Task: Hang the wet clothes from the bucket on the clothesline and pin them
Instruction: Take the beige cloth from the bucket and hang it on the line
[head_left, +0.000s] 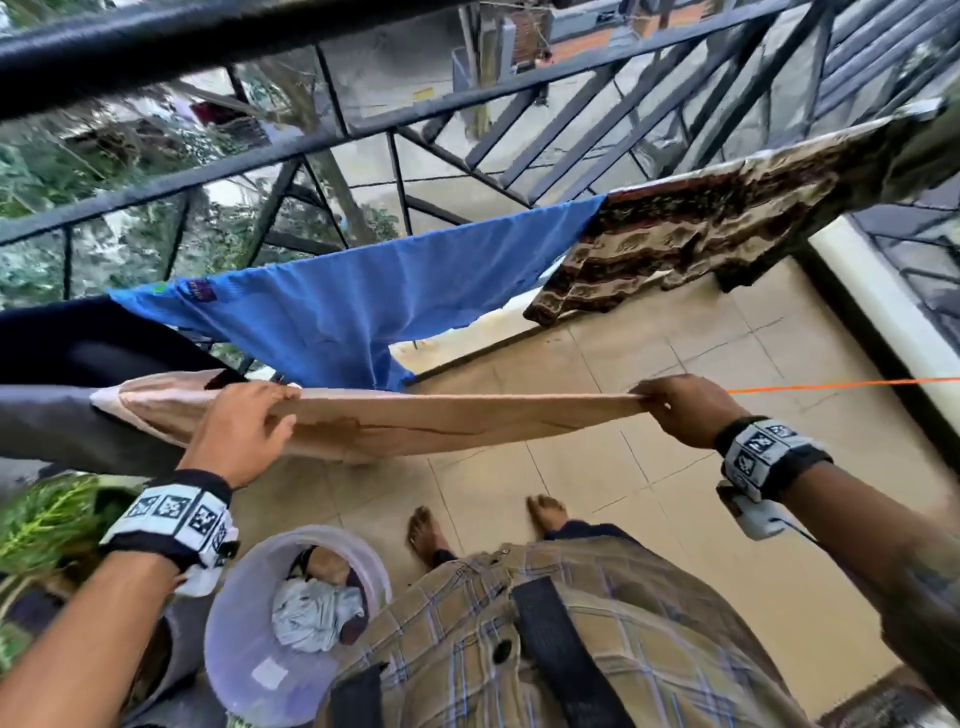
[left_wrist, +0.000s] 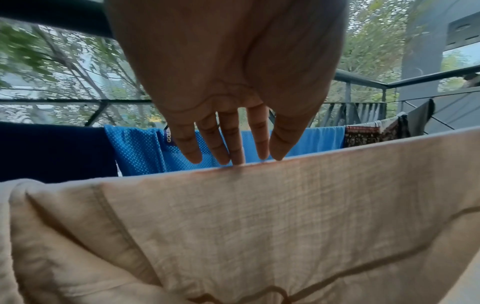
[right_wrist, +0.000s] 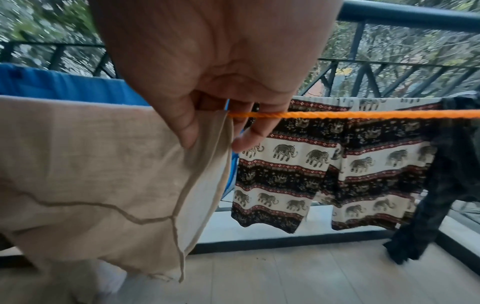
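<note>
A beige cloth (head_left: 441, 421) hangs folded over the orange clothesline (head_left: 831, 385) in front of me. My left hand (head_left: 249, 415) rests on its top fold near the left end; in the left wrist view its straight fingers (left_wrist: 231, 148) touch the fold of the beige cloth (left_wrist: 259, 226). My right hand (head_left: 660, 402) pinches the cloth's right edge where the line comes out. The right wrist view shows that hand (right_wrist: 210, 142) with thumb and fingers on the beige cloth (right_wrist: 91, 164) at the orange line (right_wrist: 363, 114). A translucent bucket (head_left: 228, 675) stands by my feet with crumpled clothes (head_left: 311, 616) inside.
A second line behind carries a blue mesh shirt (head_left: 337, 301), elephant-print trousers (head_left: 701, 234) and a dark garment (head_left: 78, 338). A black metal railing (head_left: 311, 145) closes the balcony beyond. A grey garment (head_left: 52, 426) hangs at left and a green plant (head_left: 47, 519) stands below it.
</note>
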